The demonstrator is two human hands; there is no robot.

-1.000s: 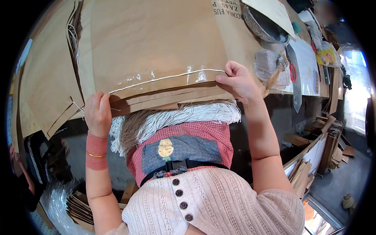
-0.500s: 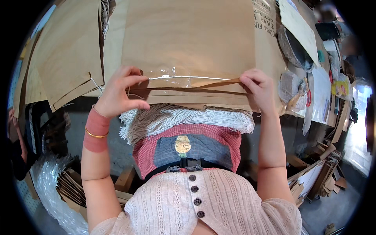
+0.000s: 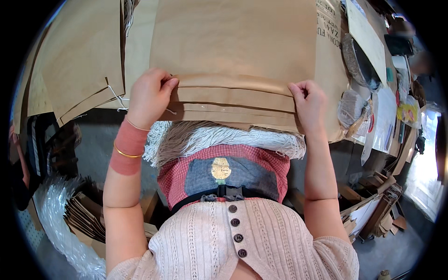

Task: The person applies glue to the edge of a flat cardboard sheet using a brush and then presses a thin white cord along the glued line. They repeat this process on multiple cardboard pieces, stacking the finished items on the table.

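A large brown kraft paper sheet point(image 3: 233, 42) lies in front of me, its near edge turned over in a rounded fold. At the left end of that fold, my left hand point(image 3: 156, 93) is closed, thumb against fingers, on the paper. My right hand point(image 3: 308, 98) pinches the fold's right end the same way. Below the fold, the edges of more brown paper layers point(image 3: 233, 106) show in steps toward me. A short end of white string point(image 3: 171, 111) sticks out beside my left hand. The rest of the string is hidden under the fold.
Bundled white and tan strings point(image 3: 224, 140) lie across my lap. Another brown paper stack point(image 3: 79, 60) with loose string lies left. At right are a dark rounded container point(image 3: 359, 60), a plastic-wrapped bundle point(image 3: 351, 107) and papers. Clear plastic wrap point(image 3: 60, 224) stands at lower left.
The paper edge has been turned over the white string and shiny clear patches, which are now covered. My left hand has gone from thumb and fingers apart to closed on the fold.
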